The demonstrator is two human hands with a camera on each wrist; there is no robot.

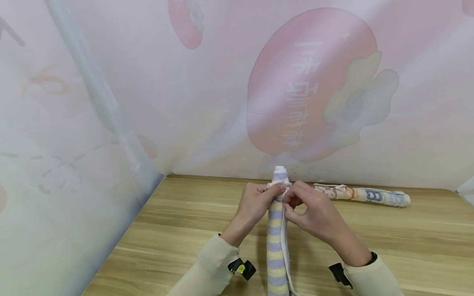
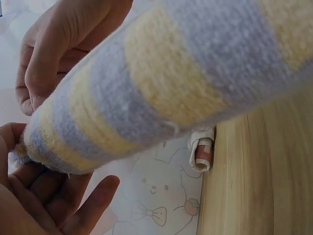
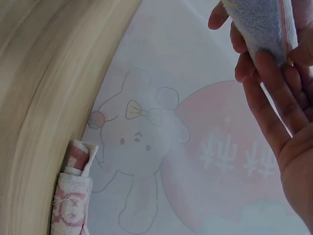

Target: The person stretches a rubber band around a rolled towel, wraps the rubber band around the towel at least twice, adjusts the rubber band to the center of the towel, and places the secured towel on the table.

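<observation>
Two rolled towels on your wooden table point(image 1: 426, 246): a lilac-and-yellow striped roll point(image 1: 275, 242) lying lengthwise straight ahead of you, and a second roll point(image 1: 364, 195), pink-patterned at one end and with blue print along its body, lying crosswise near the printed backdrop sheet point(image 1: 314, 90), well apart from your hands. Your left hand point(image 1: 255, 205) and right hand point(image 1: 314, 216) meet at the far end of the striped roll, fingers curled and pinching the white strip point(image 1: 284, 242) that runs along the roll's side and bunches at its top (whether you are knotting or tucking it cannot be told from the head view). The wrist views show that end held up between both hands, fingers cupped about it. Risks, as a judgement: only fingertips appear to secure the strip, so a slip could let the outer layer spring loose and the roll slacken; pulling unevenly could skew the strip off the end.
</observation>
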